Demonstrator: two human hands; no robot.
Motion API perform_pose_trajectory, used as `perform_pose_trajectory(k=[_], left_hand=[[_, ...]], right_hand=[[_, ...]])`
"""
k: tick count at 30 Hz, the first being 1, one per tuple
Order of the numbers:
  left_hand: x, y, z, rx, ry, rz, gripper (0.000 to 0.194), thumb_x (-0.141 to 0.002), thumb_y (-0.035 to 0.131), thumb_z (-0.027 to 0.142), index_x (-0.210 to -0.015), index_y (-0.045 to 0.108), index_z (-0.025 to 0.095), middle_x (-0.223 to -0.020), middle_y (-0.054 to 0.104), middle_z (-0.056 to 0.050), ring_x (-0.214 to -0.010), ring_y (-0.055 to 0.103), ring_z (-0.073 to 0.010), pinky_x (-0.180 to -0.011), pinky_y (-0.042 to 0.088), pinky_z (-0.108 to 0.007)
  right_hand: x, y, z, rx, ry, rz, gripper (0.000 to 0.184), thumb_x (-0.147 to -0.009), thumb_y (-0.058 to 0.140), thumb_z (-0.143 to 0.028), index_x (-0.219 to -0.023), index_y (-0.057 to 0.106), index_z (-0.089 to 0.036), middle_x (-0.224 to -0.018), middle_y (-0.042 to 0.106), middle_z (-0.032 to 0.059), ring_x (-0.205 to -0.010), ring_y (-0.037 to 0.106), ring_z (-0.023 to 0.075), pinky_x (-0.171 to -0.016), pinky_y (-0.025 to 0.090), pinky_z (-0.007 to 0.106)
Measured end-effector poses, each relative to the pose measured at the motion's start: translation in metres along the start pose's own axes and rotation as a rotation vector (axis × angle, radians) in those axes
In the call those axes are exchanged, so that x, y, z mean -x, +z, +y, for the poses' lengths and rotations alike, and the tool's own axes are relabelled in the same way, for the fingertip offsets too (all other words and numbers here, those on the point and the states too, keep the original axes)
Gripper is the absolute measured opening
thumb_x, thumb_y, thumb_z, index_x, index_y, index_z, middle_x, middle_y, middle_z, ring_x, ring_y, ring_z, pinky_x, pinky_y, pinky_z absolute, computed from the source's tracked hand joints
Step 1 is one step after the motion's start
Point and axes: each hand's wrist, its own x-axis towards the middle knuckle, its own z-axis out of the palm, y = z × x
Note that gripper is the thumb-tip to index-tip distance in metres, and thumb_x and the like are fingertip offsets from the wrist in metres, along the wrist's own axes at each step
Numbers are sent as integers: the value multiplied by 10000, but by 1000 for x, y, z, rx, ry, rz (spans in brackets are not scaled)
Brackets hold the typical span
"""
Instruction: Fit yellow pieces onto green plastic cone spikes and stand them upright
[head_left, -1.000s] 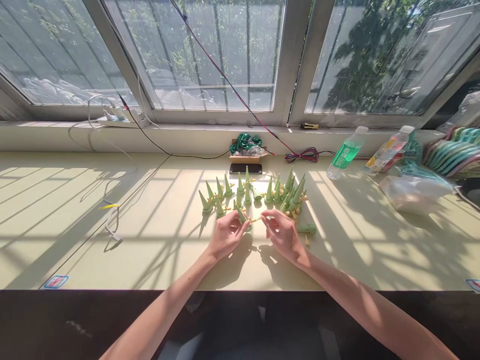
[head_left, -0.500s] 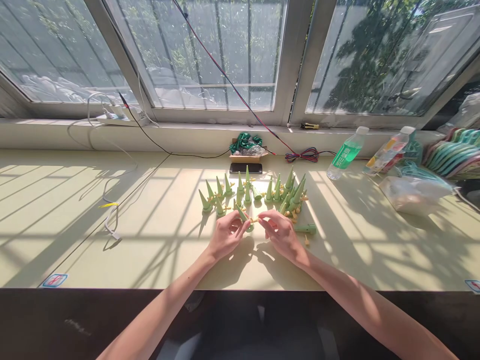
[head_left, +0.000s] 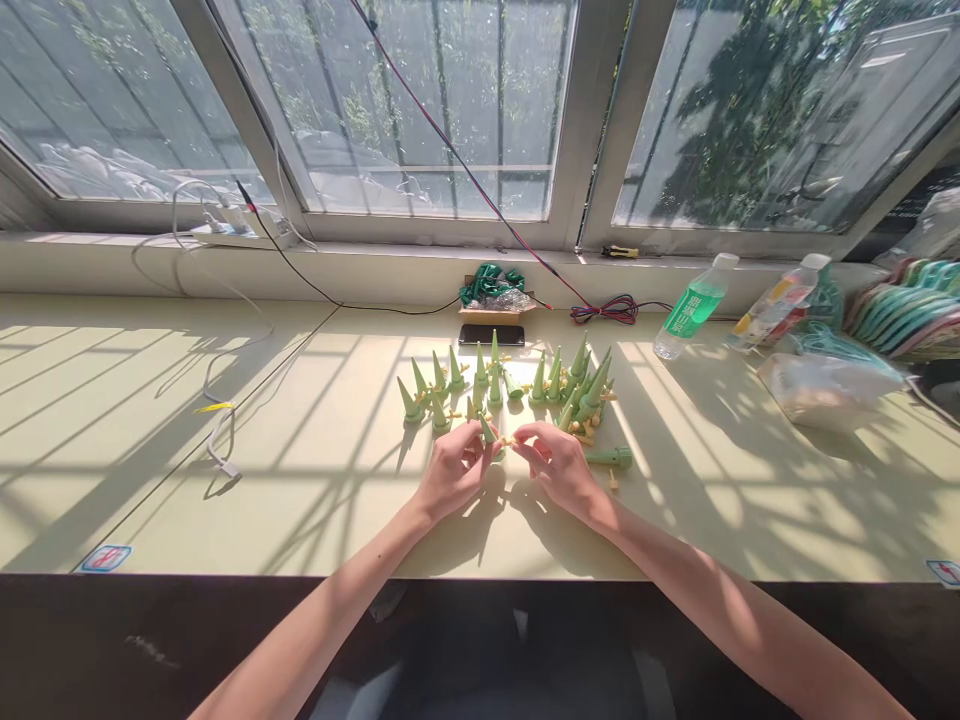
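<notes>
My left hand (head_left: 456, 463) is closed round a green cone (head_left: 487, 430), its tip leaning up and to the left. My right hand (head_left: 553, 462) pinches a small yellow peg-like piece (head_left: 509, 441) against the cone's right side; how far it sits in the cone is too small to tell. Behind my hands stand several green cones (head_left: 495, 385), many with small yellow pieces sticking out at the side. To the right of my right hand lie a green cylindrical part (head_left: 616, 457) and a loose yellow piece (head_left: 613, 481).
A black phone (head_left: 492, 336) lies behind the cones, before a small box (head_left: 491, 316) with green material. Two bottles (head_left: 690, 308) and a plastic bag (head_left: 829, 385) are at right. A white cable (head_left: 222, 455) lies at left; coiled wires (head_left: 604, 309) rest at the back.
My right hand has moved slightly left, bringing the yellow piece up to the cone. In my left hand the cone now stands a little more upright.
</notes>
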Motion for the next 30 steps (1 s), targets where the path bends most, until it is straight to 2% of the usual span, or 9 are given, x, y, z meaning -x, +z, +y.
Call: perform_pose_trajectory(k=[7,13,15,17,19,22,27,30], left_hand=[[1,-1,1,-9,6,-11,128,-945,601,289,-952,625,163,-799,631,-21,-630,597,-113,-528,520,-209],[1,0,-1,-56,29,-33,123,-938,600,288,-924,619,168,-758,597,-10,-604,564,-111,-521,494,-214],[1,0,-1,-69,21,-24,123,-938,592,288,-913,619,171,-746,591,-9,-608,555,-115,-523,492,-217],[1,0,-2,-78,16,-12,126,-935,589,291,-902,619,173,-739,590,-10,-611,549,-118,-522,489,-219],[1,0,-2,-80,16,-7,130,-933,587,292,-886,615,174,-725,580,-6,-602,541,-116,-516,483,-217],[1,-1,-1,-85,29,-18,130,-936,586,288,-872,599,175,-720,564,2,-583,534,-108,-503,469,-213],[1,-2,1,-115,77,-67,116,-948,569,264,-877,596,175,-720,561,2,-583,532,-111,-510,456,-220],[1,-1,0,-115,58,-58,122,-958,558,263,-885,595,174,-734,566,-3,-598,537,-113,-527,465,-222]], right_hand=[[-2,-2,-7,45,41,-22,191,-956,563,-352,-885,637,-192,-761,633,17,-559,504,124,-535,397,262],[-1,-2,-6,117,57,-39,391,-1010,484,-413,-702,581,-193,-596,523,-12,-536,437,127,-533,345,267],[-1,-2,-7,82,74,-52,351,-1011,488,-422,-781,619,-192,-651,585,0,-536,460,129,-531,360,270],[-1,-3,-9,46,77,-69,256,-995,522,-409,-947,652,-193,-791,670,28,-542,484,126,-537,388,275],[-1,-3,-10,36,65,-86,219,-980,547,-382,-1028,647,-194,-897,697,52,-550,488,122,-547,406,280],[-1,-3,-9,63,47,-106,209,-983,534,-361,-929,641,-190,-821,661,36,-557,466,121,-558,388,279],[0,-2,-4,81,63,-144,432,-1034,429,-407,-674,543,-195,-575,499,-10,-516,420,130,-534,327,279],[0,-3,-6,51,95,-139,398,-1036,429,-419,-753,590,-190,-594,536,-4,-507,438,132,-524,333,277]])
